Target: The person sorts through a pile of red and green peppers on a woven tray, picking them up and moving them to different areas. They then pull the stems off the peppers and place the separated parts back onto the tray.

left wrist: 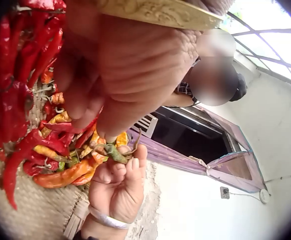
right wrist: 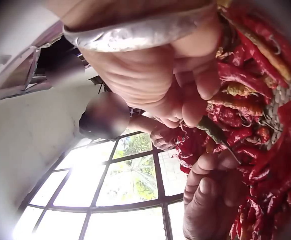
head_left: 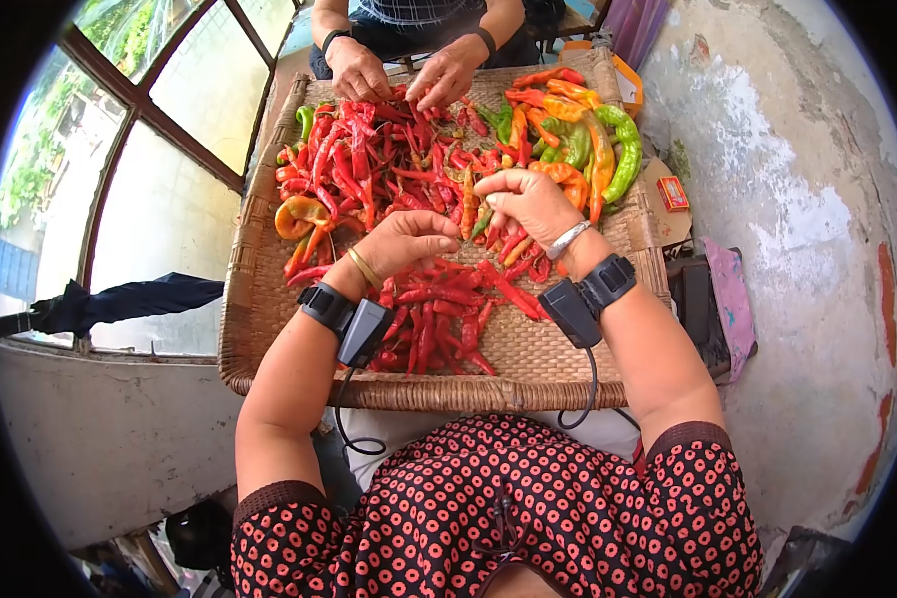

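Note:
My right hand [head_left: 533, 206] pinches a small green pepper [right wrist: 211, 129] with a thin stem, seen in the right wrist view between its fingertips; the same green pepper [left wrist: 115, 154] shows in the left wrist view. My left hand [head_left: 401, 244] is held just left of it, thumb and fingers close together near the stem; whether they touch it is hidden. Below both hands lies a pile of red peppers [head_left: 444, 309] on the woven tray [head_left: 538, 364]. A larger heap of red peppers [head_left: 354, 159] lies beyond my left hand.
Orange and green peppers [head_left: 598, 149] fill the tray's far right corner. Across the tray, another person's hands [head_left: 448, 75] work over the red heap. A windowed wall [head_left: 184, 85] stands at left, a worn wall [head_left: 787, 199] at right. A small red box [head_left: 672, 193] lies right of the tray.

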The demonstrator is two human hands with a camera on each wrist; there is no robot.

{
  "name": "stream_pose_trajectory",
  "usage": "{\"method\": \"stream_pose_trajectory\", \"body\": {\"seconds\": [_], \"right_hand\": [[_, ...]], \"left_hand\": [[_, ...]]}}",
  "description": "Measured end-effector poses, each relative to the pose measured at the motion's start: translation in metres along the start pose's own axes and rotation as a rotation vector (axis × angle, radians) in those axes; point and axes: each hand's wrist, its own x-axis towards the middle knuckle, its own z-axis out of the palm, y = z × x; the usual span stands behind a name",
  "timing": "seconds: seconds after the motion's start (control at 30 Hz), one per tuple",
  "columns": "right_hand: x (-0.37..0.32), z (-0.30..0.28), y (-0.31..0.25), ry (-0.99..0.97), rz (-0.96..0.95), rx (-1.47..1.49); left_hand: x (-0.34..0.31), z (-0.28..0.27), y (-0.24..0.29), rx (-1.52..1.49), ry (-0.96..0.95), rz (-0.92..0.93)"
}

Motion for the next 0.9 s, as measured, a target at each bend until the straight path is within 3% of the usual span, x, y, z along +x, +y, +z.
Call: {"method": "stream_pose_trajectory", "body": {"seconds": [0.07,0.2,0.33,0.4,0.47,0.53,0.6,0.7,0.8,0.87,0.9], "right_hand": [[0.001,-0.006,-0.008,0.047,-0.117,0.264],[0.005,-0.014,-0.009,0.182,-0.304,0.346],[0.006,-0.017,0.004,0.15,-0.254,0.191],[-0.001,-0.015,-0.007,-0.041,-0.002,0.049],[0.002,-0.008,0.008,-0.06,0.012,-0.031],[0.005,0.002,0.023,-0.068,-0.364,-0.798],[0.003,0.014,0.034,-0.076,-0.318,-0.837],[0.002,0.024,0.045,-0.011,-0.236,-0.948],[0.003,0.022,0.042,0.057,-0.143,-0.923],[0.007,0.016,0.047,-0.039,-0.137,-0.975],[0.005,0.016,0.052,-0.027,-0.228,-1.008]], "left_hand": [[0.008,-0.007,-0.012,0.079,0.067,0.054],[0.009,-0.005,-0.014,0.196,0.138,0.003],[0.01,-0.004,-0.015,0.224,0.125,0.009],[0.01,-0.005,-0.017,0.283,0.125,0.017],[0.013,-0.008,-0.023,0.402,0.171,0.079],[0.013,-0.012,-0.022,0.521,0.218,0.141],[0.01,-0.015,-0.015,1.031,0.371,0.466],[0.005,-0.012,-0.008,1.25,0.531,0.417],[0.005,-0.01,-0.007,1.301,0.493,0.253],[0.009,-0.013,-0.011,1.358,0.48,0.242],[0.011,-0.016,-0.013,1.409,0.406,0.202]]}}
